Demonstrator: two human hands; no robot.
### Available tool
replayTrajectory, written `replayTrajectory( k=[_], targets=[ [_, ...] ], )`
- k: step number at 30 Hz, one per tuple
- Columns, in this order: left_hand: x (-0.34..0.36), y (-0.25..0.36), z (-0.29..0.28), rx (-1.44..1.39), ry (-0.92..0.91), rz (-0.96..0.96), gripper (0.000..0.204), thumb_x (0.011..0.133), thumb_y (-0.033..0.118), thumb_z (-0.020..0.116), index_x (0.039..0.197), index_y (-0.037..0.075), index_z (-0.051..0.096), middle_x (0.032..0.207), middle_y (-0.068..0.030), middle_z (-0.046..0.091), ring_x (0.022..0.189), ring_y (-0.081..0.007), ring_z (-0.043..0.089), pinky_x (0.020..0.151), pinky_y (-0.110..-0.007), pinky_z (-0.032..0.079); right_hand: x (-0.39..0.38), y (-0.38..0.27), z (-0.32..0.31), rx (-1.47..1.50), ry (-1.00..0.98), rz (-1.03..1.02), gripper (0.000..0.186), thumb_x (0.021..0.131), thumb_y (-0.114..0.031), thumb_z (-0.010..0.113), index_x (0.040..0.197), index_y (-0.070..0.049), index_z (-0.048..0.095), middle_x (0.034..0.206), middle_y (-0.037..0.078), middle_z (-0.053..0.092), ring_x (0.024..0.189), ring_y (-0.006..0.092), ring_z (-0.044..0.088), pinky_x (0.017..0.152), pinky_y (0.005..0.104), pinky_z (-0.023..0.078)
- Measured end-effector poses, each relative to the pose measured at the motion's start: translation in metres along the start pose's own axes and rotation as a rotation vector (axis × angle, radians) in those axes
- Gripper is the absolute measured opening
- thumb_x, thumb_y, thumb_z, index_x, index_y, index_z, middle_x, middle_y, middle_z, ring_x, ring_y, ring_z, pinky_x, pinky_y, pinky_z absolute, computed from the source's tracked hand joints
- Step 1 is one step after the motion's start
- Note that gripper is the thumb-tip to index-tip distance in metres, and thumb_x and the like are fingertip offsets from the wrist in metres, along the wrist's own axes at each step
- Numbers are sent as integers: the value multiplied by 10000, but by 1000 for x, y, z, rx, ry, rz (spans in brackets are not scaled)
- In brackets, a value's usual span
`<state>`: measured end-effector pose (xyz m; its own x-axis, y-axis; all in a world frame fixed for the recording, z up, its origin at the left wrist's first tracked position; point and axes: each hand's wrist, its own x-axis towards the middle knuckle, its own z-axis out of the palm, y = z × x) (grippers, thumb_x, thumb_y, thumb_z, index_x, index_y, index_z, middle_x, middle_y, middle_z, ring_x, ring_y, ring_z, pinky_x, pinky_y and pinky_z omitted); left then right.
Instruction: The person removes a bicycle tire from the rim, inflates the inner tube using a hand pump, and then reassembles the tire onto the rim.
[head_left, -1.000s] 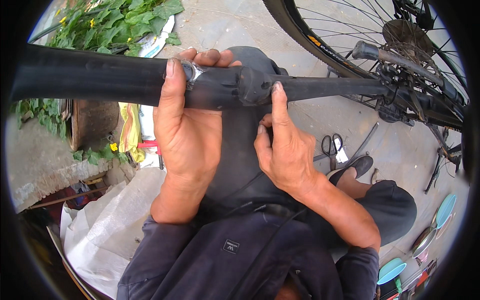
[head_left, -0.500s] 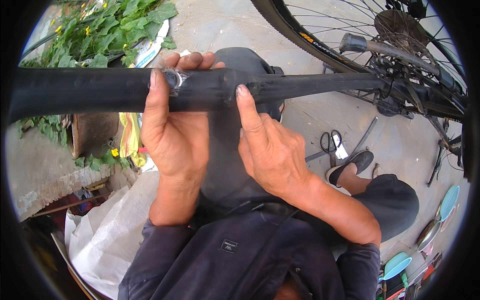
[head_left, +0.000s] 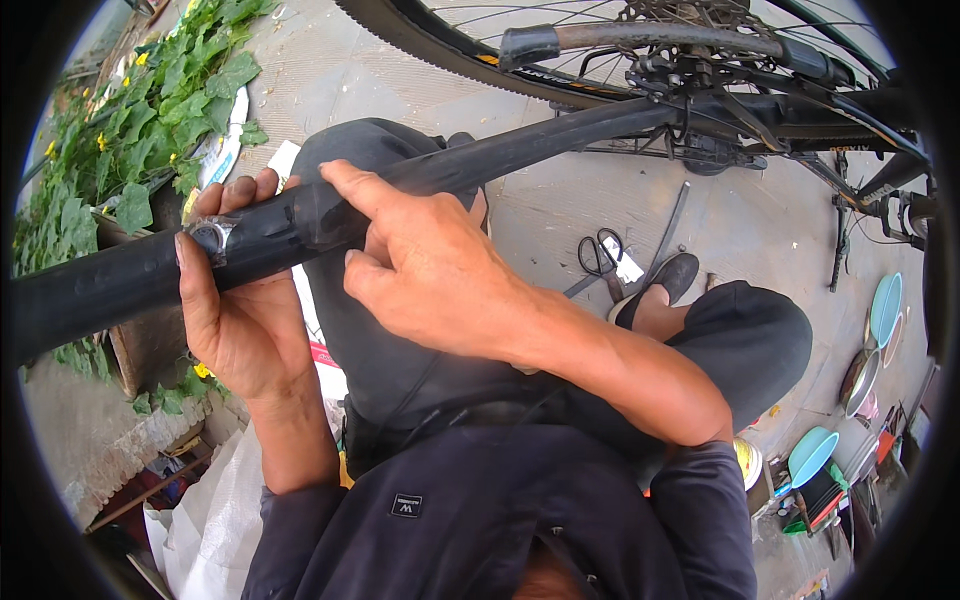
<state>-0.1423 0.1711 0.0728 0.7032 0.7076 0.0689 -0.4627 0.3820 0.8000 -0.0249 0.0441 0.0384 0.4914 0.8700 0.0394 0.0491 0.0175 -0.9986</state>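
A long black inner tube (head_left: 110,285) runs from the left edge toward the bicycle at upper right. My left hand (head_left: 250,345) is closed around it from below, thumb at the near side and fingertips showing beyond the far side. Between thumb and fingers, a shiny, clear-edged patch (head_left: 213,240) with a dark middle sits on the rubber. Just to the right, a raised band (head_left: 325,215) circles the tube. My right hand (head_left: 430,270) reaches over this band with the index finger stretched out against the tube; its thumb is apart, and the other fingers are curled and partly hidden.
A bicycle wheel's tyre (head_left: 420,40) and a handle grip (head_left: 530,47) are at the top. Black scissors (head_left: 602,258) and a dark strip (head_left: 672,225) lie near my shoe (head_left: 675,275). Leafy plants (head_left: 190,90) fill the upper left. Turquoise basins (head_left: 886,308) stand at right.
In the view, the tube has shifted left and its left end now slants downward. My right index finger has moved across the raised band to its far side. My left hand keeps its hold.
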Motion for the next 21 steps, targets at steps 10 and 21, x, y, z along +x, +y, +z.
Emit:
replayTrajectory(
  k=[10, 21],
  targets=[
    [-2, -2, 5, 69, 70, 48, 470, 974, 262, 541, 1278, -87, 456, 1258, -235, 536, 1282, -351, 454, 1185, -520, 226, -7, 0, 22, -160, 57, -309, 683, 742, -37, 587, 1365, 144, 372, 681, 250, 628, 594, 396, 632, 561, 480, 492],
    [0, 2, -2, 152, 54, 64, 422, 1000, 259, 506, 1264, -68, 471, 1237, -214, 554, 1265, -353, 470, 1154, -550, 274, -28, 21, 22, -636, 70, -397, 755, 765, 3, 617, 1478, -71, 379, 671, 83, 502, 543, 258, 576, 498, 386, 480]
  ],
)
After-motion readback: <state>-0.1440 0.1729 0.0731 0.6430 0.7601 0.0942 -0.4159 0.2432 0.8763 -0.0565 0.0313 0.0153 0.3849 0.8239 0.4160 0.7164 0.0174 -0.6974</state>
